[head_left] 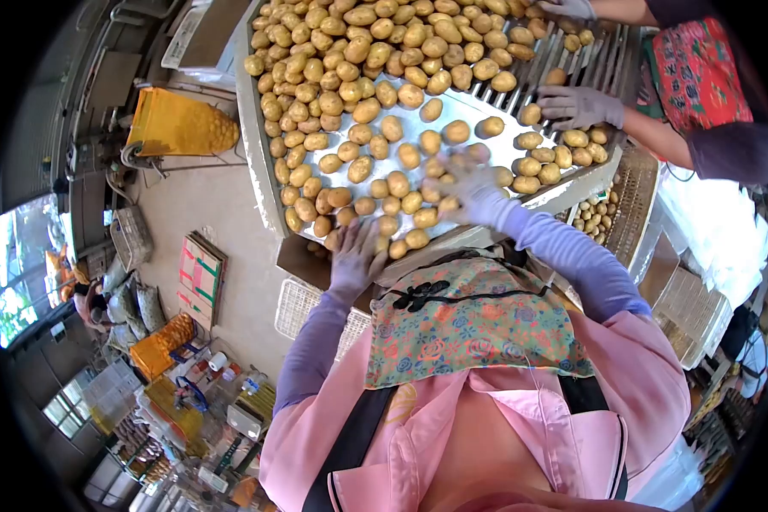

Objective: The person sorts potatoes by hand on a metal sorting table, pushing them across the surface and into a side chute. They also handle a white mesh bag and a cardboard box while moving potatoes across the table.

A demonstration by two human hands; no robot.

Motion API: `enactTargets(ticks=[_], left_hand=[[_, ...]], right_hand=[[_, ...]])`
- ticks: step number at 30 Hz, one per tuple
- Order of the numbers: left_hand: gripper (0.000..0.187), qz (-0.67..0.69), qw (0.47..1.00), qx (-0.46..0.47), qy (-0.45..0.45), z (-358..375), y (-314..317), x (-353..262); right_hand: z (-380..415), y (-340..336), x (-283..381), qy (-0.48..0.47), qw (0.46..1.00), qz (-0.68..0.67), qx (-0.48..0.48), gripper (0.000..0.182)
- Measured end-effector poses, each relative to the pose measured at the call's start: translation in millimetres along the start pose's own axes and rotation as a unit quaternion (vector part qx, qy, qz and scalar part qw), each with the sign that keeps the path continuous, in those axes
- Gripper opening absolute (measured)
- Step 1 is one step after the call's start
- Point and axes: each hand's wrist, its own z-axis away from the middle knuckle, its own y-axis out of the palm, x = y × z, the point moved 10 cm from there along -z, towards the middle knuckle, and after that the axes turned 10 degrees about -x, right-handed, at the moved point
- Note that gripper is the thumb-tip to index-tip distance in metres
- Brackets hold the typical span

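Observation:
Many potatoes (358, 72) cover a pale metal sorting tray (384, 107) in front of me, packed densely at the far left and looser near the middle. At the near edge, my left hand (356, 253), in a light grey-purple glove, rests with fingers stretched out among the potatoes. My right hand (476, 189), gloved alike and blurred by motion, reaches over the tray's middle with its fingers apart. Several loose potatoes (408, 155) lie between the two hands. A brown chute (305, 260) opens below the left hand.
Across the tray, a co-worker's gloved hand (582, 108) is by the slatted rollers (512, 94), the other farther back. A basket (630, 213) stands at the right, with white plastic bags (708, 230) beyond. A yellow sack (179, 124) hangs on a frame at left, above cardboard (200, 277).

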Motion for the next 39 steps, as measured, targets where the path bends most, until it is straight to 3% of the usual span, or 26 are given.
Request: enactTargets(ticks=[5, 6, 7, 9, 11, 12, 13, 14, 15, 16, 17, 18, 19, 20, 21, 23, 25, 27, 29, 30, 31, 33, 35, 37, 39], left_hand=[[0.050, -0.101, 0.984, -0.118, -0.088, -4.6, -35.4, 64.3], [0.058, -0.227, 0.969, -0.093, -0.012, -16.4, -0.1, 115.1], [0.058, -0.227, 0.969, -0.097, -0.009, -37.9, 21.6, 122.3], [0.069, -0.257, 0.959, -0.049, -0.105, -60.2, 56.7, 142.1], [0.067, -0.142, 0.955, -0.092, -0.245, -82.9, 45.8, 92.4], [0.068, -0.112, 0.982, -0.029, -0.151, -103.8, 54.6, 23.1], [0.070, -0.083, 0.994, 0.037, -0.052, -113.3, 58.6, -30.1], [0.070, -0.083, 0.995, 0.037, -0.052, -116.1, 47.2, -26.9], [0.073, -0.067, 0.995, 0.075, 0.016, -119.3, 47.6, -28.1], [0.076, -0.055, 0.989, 0.113, 0.081, -114.6, 46.3, -20.5], [0.077, -0.066, 0.996, -0.057, -0.001, -119.6, 37.9, 39.0], [0.073, -0.062, 0.995, -0.080, 0.002, -118.0, 35.5, 41.8], [0.073, -0.060, 0.995, -0.077, -0.003, -123.3, 39.4, 39.8], [0.073, -0.101, 0.990, -0.059, -0.083, -136.6, 42.6, 53.1], [0.074, -0.138, 0.977, -0.044, -0.154, -160.8, 43.5, 58.5], [0.074, -0.028, 0.968, 0.067, -0.241, -208.3, 45.7, 12.7], [0.071, -0.094, 0.993, -0.023, -0.075, -204.6, 63.9, -29.8], [0.064, -0.113, 0.991, -0.070, 0.006, -188.5, 48.5, -90.7], [0.061, -0.067, 0.995, -0.062, 0.027, -163.6, 44.2, -90.6], [0.057, -0.022, 0.998, -0.045, 0.048, -144.6, 46.1, -88.4], [0.055, 0.011, 0.998, -0.052, 0.041, -110.5, 43.4, -64.6], [0.057, 0.012, 0.999, -0.035, 0.034, -60.6, 27.5, -37.6], [0.062, -0.075, 0.996, 0.038, 0.009, -9.1, 17.5, 1.5], [0.064, -0.079, 0.994, 0.076, -0.007, 3.5, 11.5, 13.0], [0.063, -0.066, 0.998, -0.002, -0.021, 13.6, -18.5, 27.6]], right_hand=[[-25.1, 52.5, 90.1, -0.138, 0.990, -0.026, -0.009, 0.060], [-28.3, 54.0, 96.0, -0.129, 0.991, -0.019, -0.020, 0.060], [-24.5, 54.3, 113.7, -0.146, 0.988, -0.037, -0.034, 0.058], [-17.3, 59.7, 121.6, -0.162, 0.984, -0.058, -0.041, 0.055], [5.3, 48.4, 116.4, -0.301, 0.934, -0.172, -0.088, 0.056], [25.2, 37.1, 75.7, -0.295, 0.908, -0.273, -0.120, 0.043], [31.9, 23.9, 61.2, -0.267, 0.914, -0.281, -0.121, 0.036], [39.1, -0.3, 49.8, -0.241, 0.917, -0.291, -0.126, 0.030], [70.0, -39.6, -8.9, -0.185, 0.950, -0.182, -0.173, 0.025], [83.2, -48.4, -43.0, -0.129, 0.974, -0.118, -0.146, 0.027], [97.9, -79.2, -120.0, 0.172, 0.971, 0.077, 0.145, 0.029], [123.2, -100.9, -122.8, 0.074, 0.985, 0.012, -0.153, 0.032], [167.6, -89.3, -187.4, 0.141, 0.951, 0.094, -0.257, 0.036], [166.0, -132.1, -214.2, 0.219, 0.916, 0.257, -0.218, 0.052], [172.1, -115.9, -234.2, 0.245, 0.927, 0.220, -0.182, 0.061], [155.9, -116.1, -256.5, 0.393, 0.874, 0.274, -0.079, 0.070], [138.5, -121.0, -250.3, 0.409, 0.867, 0.276, -0.067, 0.073], [141.7, -113.7, -244.6, 0.425, 0.859, 0.278, -0.056, 0.076], [142.6, -93.4, -237.5, 0.347, 0.906, 0.238, -0.044, 0.082], [144.7, -90.8, -238.6, 0.360, 0.902, 0.235, -0.034, 0.085], [143.6, -93.3, -227.8, 0.358, 0.903, 0.237, -0.032, 0.085], [129.9, -78.7, -179.4, 0.313, 0.926, 0.201, 0.064, 0.087], [106.1, -44.0, -147.3, 0.296, 0.931, 0.166, 0.137, 0.118], [90.7, -46.6, -118.2, 0.291, 0.922, 0.188, 0.174, 0.129], [69.9, -18.4, -92.1, 0.219, 0.963, 0.129, 0.090, 0.128]])
